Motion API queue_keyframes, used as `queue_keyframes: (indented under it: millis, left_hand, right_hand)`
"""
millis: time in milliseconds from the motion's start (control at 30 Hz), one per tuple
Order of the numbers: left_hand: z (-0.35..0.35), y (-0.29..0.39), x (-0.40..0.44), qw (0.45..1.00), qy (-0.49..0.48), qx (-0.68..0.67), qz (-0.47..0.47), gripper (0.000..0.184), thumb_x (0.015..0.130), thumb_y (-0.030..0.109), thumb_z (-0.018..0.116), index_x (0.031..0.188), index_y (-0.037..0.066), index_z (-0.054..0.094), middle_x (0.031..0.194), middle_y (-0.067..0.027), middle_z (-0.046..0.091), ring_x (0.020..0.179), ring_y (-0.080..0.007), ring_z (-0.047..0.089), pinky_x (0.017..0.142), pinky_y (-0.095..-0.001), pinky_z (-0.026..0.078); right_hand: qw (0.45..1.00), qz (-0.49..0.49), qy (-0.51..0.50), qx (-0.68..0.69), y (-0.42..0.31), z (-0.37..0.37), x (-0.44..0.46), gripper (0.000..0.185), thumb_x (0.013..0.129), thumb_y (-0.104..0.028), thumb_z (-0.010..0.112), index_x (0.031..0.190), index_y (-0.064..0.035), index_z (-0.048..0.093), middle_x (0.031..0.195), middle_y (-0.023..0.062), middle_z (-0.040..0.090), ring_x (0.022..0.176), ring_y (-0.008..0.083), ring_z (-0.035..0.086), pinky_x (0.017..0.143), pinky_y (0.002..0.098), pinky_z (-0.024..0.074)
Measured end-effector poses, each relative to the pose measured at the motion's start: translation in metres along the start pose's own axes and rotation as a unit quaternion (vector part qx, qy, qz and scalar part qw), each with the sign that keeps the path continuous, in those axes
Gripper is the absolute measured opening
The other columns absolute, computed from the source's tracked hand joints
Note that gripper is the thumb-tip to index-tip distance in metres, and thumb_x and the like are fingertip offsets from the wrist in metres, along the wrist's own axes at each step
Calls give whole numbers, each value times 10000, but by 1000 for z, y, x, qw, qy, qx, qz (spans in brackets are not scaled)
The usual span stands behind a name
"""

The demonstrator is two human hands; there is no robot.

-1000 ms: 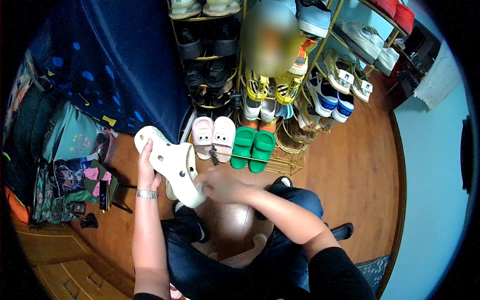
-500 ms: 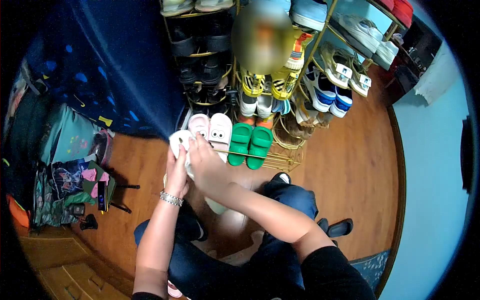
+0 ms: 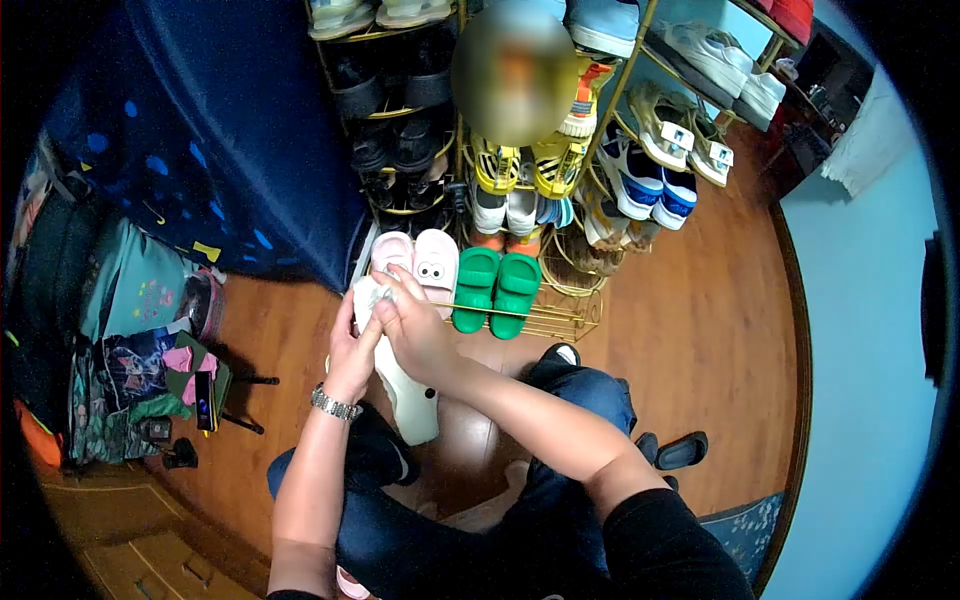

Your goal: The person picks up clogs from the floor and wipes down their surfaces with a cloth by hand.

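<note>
A long white slipper (image 3: 405,395) with a black dot on its side slants down from my hands over the floor. My left hand (image 3: 352,352), with a metal watch on the wrist, is closed round its upper end. My right hand (image 3: 415,325) presses against the same end, fingers bent and thumb pointing in. Under the right fingers shows a crumpled white cloth (image 3: 376,293), perhaps a tissue; most of it is hidden. Just beyond my hands stand pink slides (image 3: 436,262) with cartoon eyes, and green slides (image 3: 497,290) beside them on the rack's lowest level.
A gold wire shoe rack (image 3: 560,318) full of shoes rises ahead. A dark blue curtain (image 3: 230,130) hangs at the left. Clothes and a small stool with a phone (image 3: 205,400) stand at lower left. Black slippers (image 3: 682,452) lie on the wooden floor at right.
My hands have turned the white slipper, so more of its length and the black dot show below them. The right hand's fingers have bent inward. The view has shifted slightly.
</note>
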State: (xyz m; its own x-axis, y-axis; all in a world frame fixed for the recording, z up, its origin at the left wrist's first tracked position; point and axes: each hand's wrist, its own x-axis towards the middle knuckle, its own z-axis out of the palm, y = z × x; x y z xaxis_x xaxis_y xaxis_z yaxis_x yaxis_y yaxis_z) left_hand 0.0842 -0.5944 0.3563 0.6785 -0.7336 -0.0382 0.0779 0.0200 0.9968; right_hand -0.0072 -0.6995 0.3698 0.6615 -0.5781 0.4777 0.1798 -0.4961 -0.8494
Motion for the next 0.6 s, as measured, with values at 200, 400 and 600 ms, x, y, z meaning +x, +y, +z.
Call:
queue_keyframes:
  millis: [200,400,600]
  left_hand:
    - [6,-9,-11,999,-43,-3,-1,757,913,104,722,1534,-34,311,1426,-140,516,1261,-200,527,1053,-336,453]
    - [-11,9,-1,997,-33,-63,-14,500,929,105,691,1389,8,523,1270,-67,627,1127,-150,595,970,-309,490]
    - [-17,3,-12,991,-103,-81,22,567,898,258,738,1356,-5,530,1219,-66,639,1055,-135,619,894,-293,515]
  right_hand:
    - [860,346,-19,374,26,-12,36,241,1036,-124,461,1096,41,626,1010,158,668,926,256,658,851,384,520]
    - [996,-84,27,6,-14,-5,7,266,991,-22,462,1228,3,582,1146,237,631,1099,373,626,966,417,494]
    - [953,204,19,224,25,-5,14,205,1052,-138,418,1005,2,560,877,150,631,831,265,609,818,405,499]
